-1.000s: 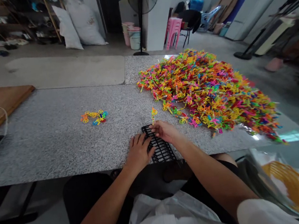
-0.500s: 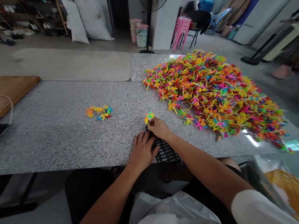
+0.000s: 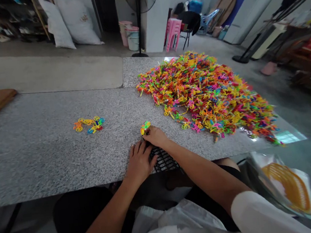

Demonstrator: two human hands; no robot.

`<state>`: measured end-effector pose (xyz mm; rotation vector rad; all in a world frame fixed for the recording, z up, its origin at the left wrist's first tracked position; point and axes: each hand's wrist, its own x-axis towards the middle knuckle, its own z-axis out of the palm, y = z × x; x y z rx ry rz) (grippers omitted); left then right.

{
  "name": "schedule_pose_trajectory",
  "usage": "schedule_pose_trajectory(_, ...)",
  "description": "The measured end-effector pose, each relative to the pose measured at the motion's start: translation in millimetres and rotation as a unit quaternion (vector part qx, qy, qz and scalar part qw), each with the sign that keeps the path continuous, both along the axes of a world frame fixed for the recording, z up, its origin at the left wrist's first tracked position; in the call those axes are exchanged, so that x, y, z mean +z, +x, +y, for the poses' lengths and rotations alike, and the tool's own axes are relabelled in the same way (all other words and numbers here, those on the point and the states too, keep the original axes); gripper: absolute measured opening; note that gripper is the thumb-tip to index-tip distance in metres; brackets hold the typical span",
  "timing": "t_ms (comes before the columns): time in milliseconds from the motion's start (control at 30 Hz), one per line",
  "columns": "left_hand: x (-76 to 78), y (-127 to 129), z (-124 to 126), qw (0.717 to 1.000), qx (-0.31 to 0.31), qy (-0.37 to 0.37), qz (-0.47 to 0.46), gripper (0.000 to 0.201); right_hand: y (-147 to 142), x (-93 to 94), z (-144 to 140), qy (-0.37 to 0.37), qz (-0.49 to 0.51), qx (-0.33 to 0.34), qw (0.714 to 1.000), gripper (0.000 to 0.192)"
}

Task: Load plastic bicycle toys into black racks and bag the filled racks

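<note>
We are in the middle of working one small plastic piece against the black grid (image 3: 163, 160) at the near edge of the counter (image 3: 49, 152). Our right hand (image 3: 155, 137) is closed in a pinch on a small multicoloured plastic piece (image 3: 145, 127), which sticks up just beyond the fingertips, at the far end of the grid. Our left hand (image 3: 139, 164) lies flat and spread, palm down, on the left side of the grid, holding nothing but seemingly steadying it.

As we judge it, the piece is being pressed or seated on the grid. The next move would call for a firm hold on the grid with the left hand, and a careful, small motion from the right, since the piece is light and thin.

The grid looks like rigid black plastic or wire with open square cells; part of it lies hidden under both hands. The held piece is glossy plastic in yellow, green and orange, with looped shapes; its exact form is too small to tell. To the right of and beyond the right hand a big heap of bright pieces (image 3: 209, 91) spreads over the counter: tangled, spiky, in many colours. To the left of and beyond the left hand, well apart, lies a small cluster of ring-shaped pieces (image 3: 88, 124). The counter is speckled grey stone, smooth and hard.
</note>
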<state>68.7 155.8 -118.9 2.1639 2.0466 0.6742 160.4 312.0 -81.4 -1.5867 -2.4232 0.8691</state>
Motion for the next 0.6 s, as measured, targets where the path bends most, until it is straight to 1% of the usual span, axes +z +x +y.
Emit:
schedule_pose_trajectory(133,1.0,0.0,0.0,1.000,0.003,-0.002,0.006,0.049,4.2,2.2,6.9,-0.070,0.084,-0.016,0.994,0.020)
schedule_pose_trajectory(200,1.3,0.0,0.1,1.000,0.004,-0.006,0.006,0.049,3.9,3.1,8.2,-0.101,0.102,-0.028,0.989,0.016)
schedule_pose_trajectory(233,1.4,0.0,0.2,1.000,0.004,-0.007,0.004,0.049,3.4,3.4,8.2,-0.104,0.102,-0.032,0.989,0.016)
schedule_pose_trajectory(267,1.5,-0.1,0.3,1.000,0.004,-0.008,0.003,0.049,2.6,3.6,7.8,-0.096,0.097,-0.035,0.990,0.016)
schedule_pose_trajectory(400,0.9,-0.3,1.2,1.000,0.002,-0.005,0.001,0.048,-1.4,2.1,0.9,-0.019,0.050,-0.032,0.998,0.016)
schedule_pose_trajectory(467,-0.3,-0.7,1.8,1.000,0.003,-0.002,0.000,0.048,-3.8,-0.4,-5.0,0.009,0.035,-0.038,0.999,0.019)
schedule_pose_trajectory(600,-2.9,-2.6,3.3,1.000,-0.001,0.006,0.001,0.050,-7.3,-4.0,-14.2,0.031,0.030,-0.064,0.997,0.025)
